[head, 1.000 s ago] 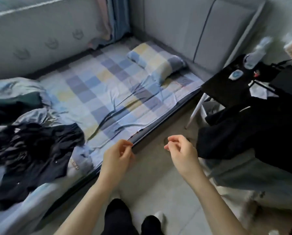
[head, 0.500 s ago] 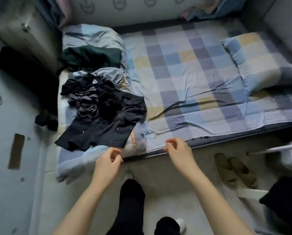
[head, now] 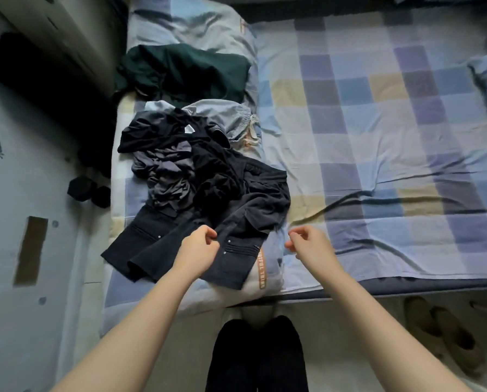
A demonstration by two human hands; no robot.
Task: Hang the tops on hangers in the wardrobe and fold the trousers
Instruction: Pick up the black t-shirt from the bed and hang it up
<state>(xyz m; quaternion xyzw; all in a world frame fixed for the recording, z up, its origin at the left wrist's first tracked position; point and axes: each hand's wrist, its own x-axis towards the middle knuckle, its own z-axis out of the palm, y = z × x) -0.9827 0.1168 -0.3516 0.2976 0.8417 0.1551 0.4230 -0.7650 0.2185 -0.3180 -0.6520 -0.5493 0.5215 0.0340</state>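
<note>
Nearest us, our left hand [head: 199, 246] hangs over the dark navy trousers with pale studs and stitched pleats [head: 208, 222], fingers loosely curled and gripping nothing, though we cannot tell whether the knuckles brush the cloth. Our right hand [head: 307, 243] hovers just right of that garment above the checked blue, yellow and purple bed sheet [head: 378, 154], fingers likewise curled on nothing. Beyond the left hand lies a crumpled grey and black heap of tops [head: 174, 165], resting on the trousers. Farther off sit pale grey drawstring shorts [head: 225, 117], then a dark green garment [head: 185, 72] on a light blue pillow [head: 191, 26].
</note>
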